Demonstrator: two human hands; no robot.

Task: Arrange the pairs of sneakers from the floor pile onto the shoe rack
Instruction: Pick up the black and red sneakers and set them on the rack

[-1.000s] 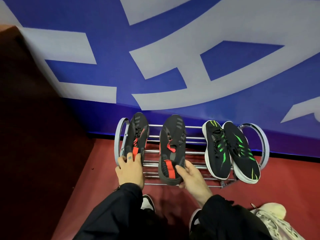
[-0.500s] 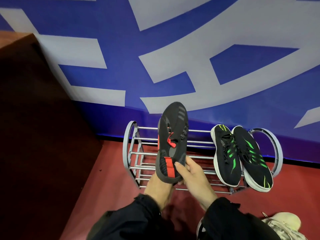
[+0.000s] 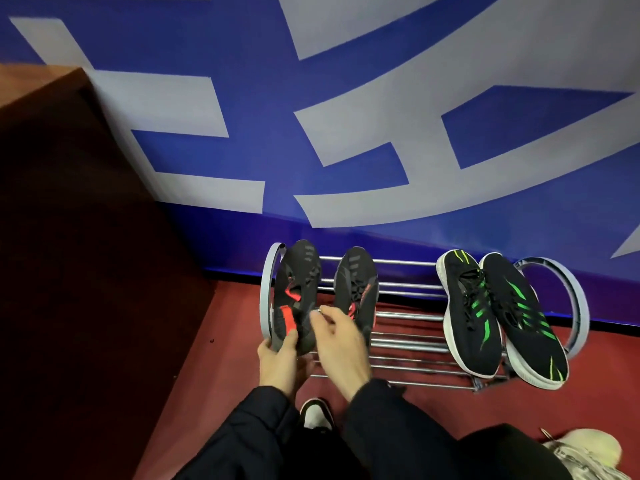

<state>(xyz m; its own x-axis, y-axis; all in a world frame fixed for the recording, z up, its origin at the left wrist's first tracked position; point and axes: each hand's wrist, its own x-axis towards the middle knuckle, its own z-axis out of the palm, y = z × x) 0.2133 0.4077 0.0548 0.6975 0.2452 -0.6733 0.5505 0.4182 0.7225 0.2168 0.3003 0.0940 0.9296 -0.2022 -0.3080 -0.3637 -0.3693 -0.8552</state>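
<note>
i'm seating the black-and-red pair at the left end of the shoe rack [image 3: 408, 344]. my left hand [image 3: 280, 362] is clenched on the heel of the left red-accent sneaker [image 3: 298, 292]; my right hand [image 3: 341, 341] hovers slack beside the right red-accent sneaker [image 3: 358, 289]. both run toes toward the wall. next, i judge, close the gap between them.
</note>
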